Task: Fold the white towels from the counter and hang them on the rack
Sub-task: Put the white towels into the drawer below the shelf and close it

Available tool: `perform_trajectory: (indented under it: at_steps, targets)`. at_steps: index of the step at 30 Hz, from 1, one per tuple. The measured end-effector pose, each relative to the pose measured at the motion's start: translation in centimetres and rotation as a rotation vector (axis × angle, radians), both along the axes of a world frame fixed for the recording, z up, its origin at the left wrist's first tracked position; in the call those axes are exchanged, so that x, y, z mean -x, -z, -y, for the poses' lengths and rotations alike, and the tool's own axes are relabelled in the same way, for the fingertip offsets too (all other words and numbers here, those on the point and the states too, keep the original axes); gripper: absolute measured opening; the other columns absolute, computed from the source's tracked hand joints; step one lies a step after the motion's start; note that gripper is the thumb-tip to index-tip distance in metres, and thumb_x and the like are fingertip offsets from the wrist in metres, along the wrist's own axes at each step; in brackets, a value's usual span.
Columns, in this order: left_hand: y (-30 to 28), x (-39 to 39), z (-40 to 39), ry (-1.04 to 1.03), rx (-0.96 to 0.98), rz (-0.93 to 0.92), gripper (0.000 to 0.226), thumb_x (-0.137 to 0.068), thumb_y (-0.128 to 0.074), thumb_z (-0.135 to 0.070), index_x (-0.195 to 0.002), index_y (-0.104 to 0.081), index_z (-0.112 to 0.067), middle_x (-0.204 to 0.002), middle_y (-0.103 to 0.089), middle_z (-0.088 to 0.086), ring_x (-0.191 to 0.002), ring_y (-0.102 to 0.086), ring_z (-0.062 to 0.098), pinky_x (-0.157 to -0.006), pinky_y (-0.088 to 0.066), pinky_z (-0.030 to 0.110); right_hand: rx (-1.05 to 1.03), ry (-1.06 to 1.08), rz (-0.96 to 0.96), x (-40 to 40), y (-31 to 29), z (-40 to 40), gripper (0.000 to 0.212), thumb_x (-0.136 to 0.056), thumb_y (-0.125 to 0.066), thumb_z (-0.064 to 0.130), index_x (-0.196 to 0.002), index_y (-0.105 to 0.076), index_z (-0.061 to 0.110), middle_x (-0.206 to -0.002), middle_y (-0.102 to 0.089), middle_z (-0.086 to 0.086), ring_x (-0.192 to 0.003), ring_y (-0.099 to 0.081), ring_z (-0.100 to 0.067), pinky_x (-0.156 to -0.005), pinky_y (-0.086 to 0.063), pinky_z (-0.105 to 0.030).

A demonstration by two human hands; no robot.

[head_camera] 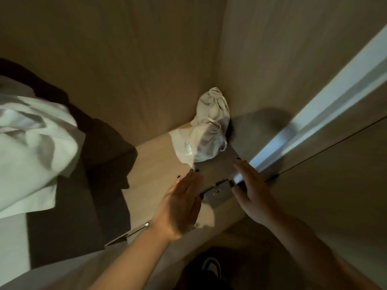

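A crumpled white towel (31, 143) lies at the left, partly over a dark cloth (100, 141). My left hand (180, 204) is held out over the wooden shelf (150, 170) with straight fingers, holding nothing. My right hand (251, 193) reaches forward with straight fingers beside a grey panel with a metal hinge (217, 188); its thumb lies at that panel's edge. No rack is in sight.
A pale drawstring cloth bag (211, 126) stands in the corner on a flat clear plastic packet (184, 147). Wood-grain walls close in at the back and right. A white door edge (314, 122) runs diagonally at the right. A shoe (211, 266) shows below.
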State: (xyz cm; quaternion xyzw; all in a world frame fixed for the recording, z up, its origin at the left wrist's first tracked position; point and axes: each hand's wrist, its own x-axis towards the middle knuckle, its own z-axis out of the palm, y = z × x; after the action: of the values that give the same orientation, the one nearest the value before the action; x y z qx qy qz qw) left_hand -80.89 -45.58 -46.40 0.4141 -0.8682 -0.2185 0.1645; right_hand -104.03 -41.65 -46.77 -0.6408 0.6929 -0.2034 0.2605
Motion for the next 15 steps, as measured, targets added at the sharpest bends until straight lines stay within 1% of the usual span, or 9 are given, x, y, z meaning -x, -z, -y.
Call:
perform_trajectory:
  at_steps: [2, 5, 8, 10, 11, 12, 13, 14, 15]
  targets:
    - [3.7, 0.7, -0.5, 0.044, -0.038, -0.034, 0.048, -0.095, -0.043, -0.028, -0.141, -0.041, -0.013, -0.138, -0.057, 0.014, -0.126, -0.057, 0.028, -0.100, -0.048, 0.053, -0.010, 0.001, -0.038, 0.8, 3.6, -1.1, 0.065, -0.096, -0.040, 0.049, -0.153, -0.027, 0.021, -0.159, -0.020, 0.009, -0.144, -0.014, -0.002, -0.113, -0.025, -0.025]
    - [10.2, 1.1, -1.4, 0.086, -0.107, -0.034, 0.050, -0.094, -0.048, -0.025, -0.142, -0.043, -0.010, -0.138, -0.057, 0.015, -0.123, -0.060, 0.029, -0.092, -0.056, 0.049, -0.048, 0.006, -0.054, 1.5, 9.9, -2.4, 0.060, -0.100, -0.047, 0.036, -0.153, -0.025, 0.019, -0.155, -0.019, 0.014, -0.141, -0.009, 0.003, -0.113, -0.019, -0.022]
    - [17.2, 1.6, -2.2, 0.151, -0.121, 0.044, 0.051, -0.093, -0.047, -0.026, -0.138, -0.049, -0.002, -0.137, -0.058, 0.017, -0.123, -0.060, 0.031, -0.089, -0.056, 0.049, -0.057, 0.035, -0.056, 2.0, 17.1, -3.2, 0.059, -0.099, -0.052, 0.027, -0.152, -0.028, 0.017, -0.156, -0.020, 0.009, -0.139, -0.009, 0.003, -0.114, -0.020, -0.025]
    - [22.1, 2.0, -2.8, 0.189, -0.126, 0.080, 0.052, -0.093, -0.044, -0.026, -0.141, -0.042, -0.006, -0.138, -0.056, 0.016, -0.126, -0.056, 0.030, -0.094, -0.054, 0.050, -0.071, 0.048, -0.052, 2.4, 22.2, -3.5, 0.059, -0.099, -0.054, 0.024, -0.151, -0.030, 0.014, -0.158, -0.022, 0.002, -0.141, -0.012, -0.002, -0.113, -0.021, -0.024]
    - [24.5, 2.2, -3.0, 0.207, -0.129, 0.098, 0.053, -0.093, -0.041, -0.026, -0.143, -0.039, -0.010, -0.142, -0.054, 0.013, -0.129, -0.054, 0.028, -0.099, -0.051, 0.047, -0.083, 0.049, -0.058, 2.7, 24.7, -3.6, 0.059, -0.099, -0.054, 0.023, -0.151, -0.030, 0.014, -0.159, -0.022, 0.000, -0.144, -0.014, -0.007, -0.112, -0.020, -0.024]
    - [26.7, 2.4, -3.2, 0.225, -0.137, 0.128, 0.055, -0.094, -0.037, -0.028, -0.147, -0.036, -0.014, -0.148, -0.047, 0.009, -0.135, -0.049, 0.025, -0.108, -0.044, 0.042, -0.093, 0.047, -0.074, 3.0, 27.1, -3.6, 0.059, -0.099, -0.054, 0.023, -0.151, -0.030, 0.013, -0.159, -0.022, -0.002, -0.146, -0.017, -0.013, -0.111, -0.021, -0.024]
    - [28.8, 2.6, -3.5, 0.235, -0.136, 0.164, 0.057, -0.096, -0.031, -0.032, -0.152, -0.031, -0.018, -0.155, -0.033, 0.002, -0.142, -0.038, 0.020, -0.116, -0.032, 0.035, -0.104, 0.047, -0.097, 3.4, 29.4, -3.7, 0.059, -0.099, -0.055, 0.024, -0.151, -0.030, 0.013, -0.159, -0.023, -0.004, -0.147, -0.019, -0.017, -0.112, -0.023, -0.026]
    - [30.9, 2.9, -3.6, 0.251, -0.155, 0.204, 0.058, -0.099, -0.025, -0.036, -0.155, -0.021, -0.021, -0.158, -0.016, -0.006, -0.148, -0.023, 0.014, -0.121, -0.016, 0.028, -0.117, 0.048, -0.119, 3.9, 31.6, -3.8, 0.059, -0.098, -0.055, 0.024, -0.151, -0.031, 0.013, -0.159, -0.024, -0.006, -0.146, -0.021, -0.020, -0.112, -0.025, -0.029]
    - [33.2, 3.0, -3.8, 0.263, -0.186, 0.228, 0.058, -0.102, -0.023, -0.038, -0.157, -0.013, -0.023, -0.158, -0.004, -0.012, -0.150, -0.011, 0.009, -0.120, -0.003, 0.022, -0.126, 0.054, -0.135, 4.3, 33.7, -3.9, 0.059, -0.098, -0.056, 0.024, -0.151, -0.032, 0.013, -0.158, -0.026, -0.007, -0.146, -0.023, -0.021, -0.112, -0.025, -0.030]
